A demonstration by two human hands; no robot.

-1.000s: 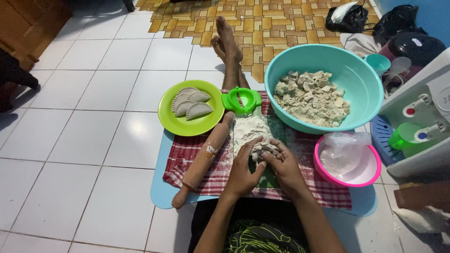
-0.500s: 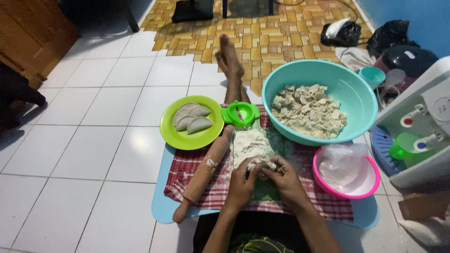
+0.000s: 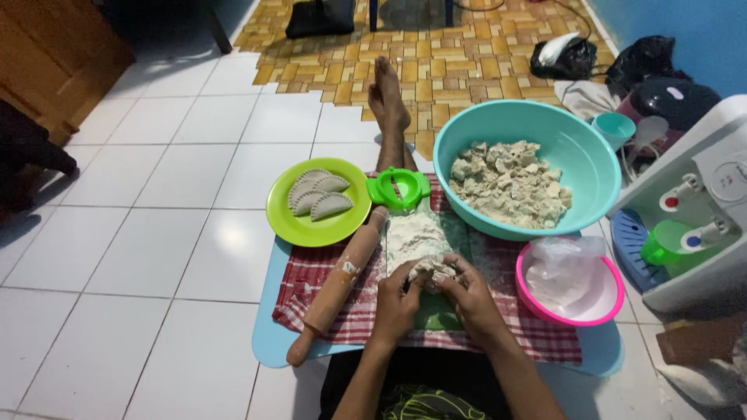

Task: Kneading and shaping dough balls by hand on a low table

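1. Dough lump (image 3: 430,271), pale and floury, sits pinched between both hands over the green mat (image 3: 436,315) on the checked cloth (image 3: 327,272).
2. Left hand (image 3: 397,303): grip closed around the lump's near-left side, thumb and fingers curled onto it.
3. Right hand (image 3: 472,295): grip likewise closed on the lump's right side, fingertips pressed into the top edge.
4. Flour patch (image 3: 416,233) spreads just beyond the lump, on the mat's far end.
5. Wooden rolling pin (image 3: 339,284) lies slantwise to the left of the hands, on the cloth, its near handle reaching over the blue board (image 3: 268,342) beneath.
6. Green dumpling press (image 3: 398,188) lies at the far edge of the cloth, just beside the pin's far end.
7. Green plate (image 3: 292,225) to the left of the press, on the floor tiles; three folded, crimped pastries (image 3: 317,194) on it.
8. Large teal bowl (image 3: 576,155) beyond and to the right of the hands, holding crumbly pale filling (image 3: 510,183).
9. Pink bowl (image 3: 611,299) right of the hands, with a clear plastic bag (image 3: 564,264) in it.
10. Person's bare foot (image 3: 387,97) stretches out beyond the press.
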